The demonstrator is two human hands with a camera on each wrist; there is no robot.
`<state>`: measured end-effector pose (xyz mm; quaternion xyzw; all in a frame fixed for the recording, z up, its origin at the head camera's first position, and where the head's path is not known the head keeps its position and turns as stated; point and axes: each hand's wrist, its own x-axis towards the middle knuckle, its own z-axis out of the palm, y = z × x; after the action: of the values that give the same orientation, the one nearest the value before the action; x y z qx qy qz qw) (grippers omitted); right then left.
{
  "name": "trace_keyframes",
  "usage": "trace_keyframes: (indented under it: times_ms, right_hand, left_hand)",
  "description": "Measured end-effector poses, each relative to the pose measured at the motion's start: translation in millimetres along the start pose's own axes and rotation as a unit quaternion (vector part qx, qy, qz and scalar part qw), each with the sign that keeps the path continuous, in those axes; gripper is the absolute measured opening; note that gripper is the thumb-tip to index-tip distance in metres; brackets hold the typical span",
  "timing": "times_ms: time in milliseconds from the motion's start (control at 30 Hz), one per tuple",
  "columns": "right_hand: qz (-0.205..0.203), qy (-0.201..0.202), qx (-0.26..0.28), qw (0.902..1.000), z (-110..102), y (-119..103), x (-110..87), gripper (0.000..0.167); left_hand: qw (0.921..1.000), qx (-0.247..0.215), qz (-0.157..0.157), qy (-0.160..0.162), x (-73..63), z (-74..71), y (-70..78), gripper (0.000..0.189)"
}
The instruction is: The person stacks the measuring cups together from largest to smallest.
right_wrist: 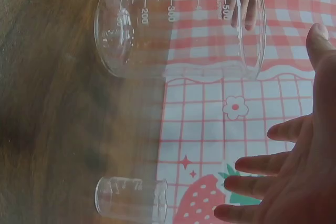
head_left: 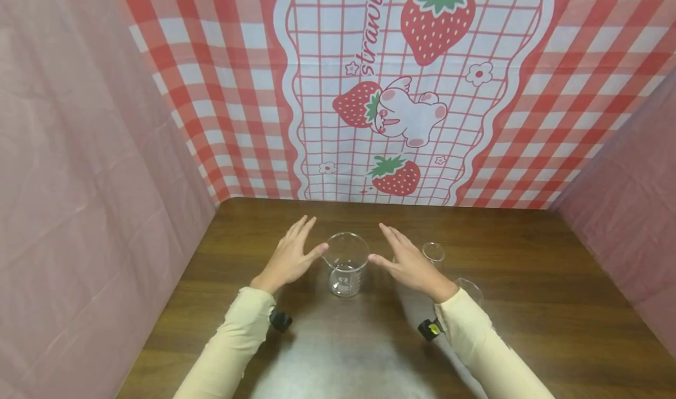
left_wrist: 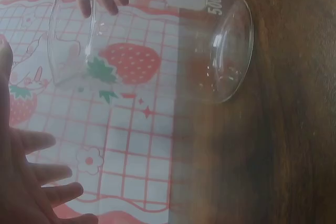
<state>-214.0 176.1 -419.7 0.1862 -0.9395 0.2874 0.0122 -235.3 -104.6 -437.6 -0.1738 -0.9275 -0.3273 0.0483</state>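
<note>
A large clear glass beaker [head_left: 345, 279] with white volume markings stands upright on the wooden table. My left hand [head_left: 287, 259] is at its left side, fingers straight and spread, thumb tip near the rim. On the other side my right hand [head_left: 412, 264] mirrors it, thumb pointing toward the rim. Neither hand grips anything. In the left wrist view the beaker [left_wrist: 210, 51] shows a "500" marking, beyond the spread fingers [left_wrist: 62, 192]. From the right wrist, the graduated scale of the beaker [right_wrist: 173, 30] is visible, with the fingers [right_wrist: 252, 184] extended beside it.
A small beaker [head_left: 434, 257] stands just right of my right hand. Another clear glass vessel [head_left: 471, 290] is partly hidden by my right forearm. Behind the table [head_left: 528, 258] hangs a strawberry-patterned cloth [head_left: 253, 94]; pink curtains [head_left: 95, 182] flank both sides.
</note>
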Motion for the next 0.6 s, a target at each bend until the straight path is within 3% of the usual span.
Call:
trace_keyframes:
  times_ms: [300, 600]
  right_hand:
    - [-0.012, -0.016, 0.025, 0.9995, 6, -3, 1.4, 0.083]
    - [-0.033, -0.017, 0.030, 0.9989, 12, -4, 3.4, 0.083]
  left_hand:
    - [0.9996, -0.019, 0.006, -0.021, -3.0, 4.0, 4.2, 0.095]
    - [0.9990, -0.032, 0.006, -0.032, -4.8, 9.6, 8.5, 0.092]
